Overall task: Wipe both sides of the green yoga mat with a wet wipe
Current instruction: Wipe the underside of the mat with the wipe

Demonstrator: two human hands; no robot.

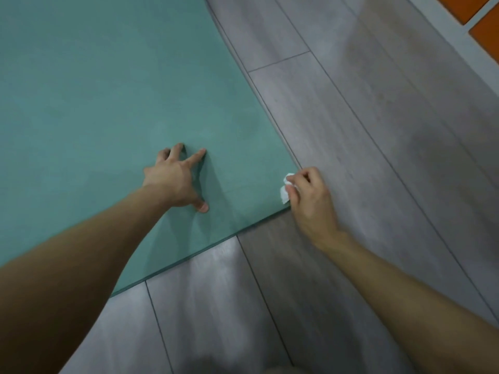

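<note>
The green yoga mat (108,103) lies flat on the floor and fills the upper left of the head view; its near right corner is at centre right. My left hand (179,179) presses on the mat with spread fingertips and thumb, a short way in from that corner. My right hand (310,201) sits at the corner itself, fingers curled, pinching a small crumpled white wet wipe (285,190) that touches the mat's edge.
Grey wood-look floor planks (378,157) surround the mat on the right and near side. A strip of orange tiles with a pale border (483,31) runs along the far right corner.
</note>
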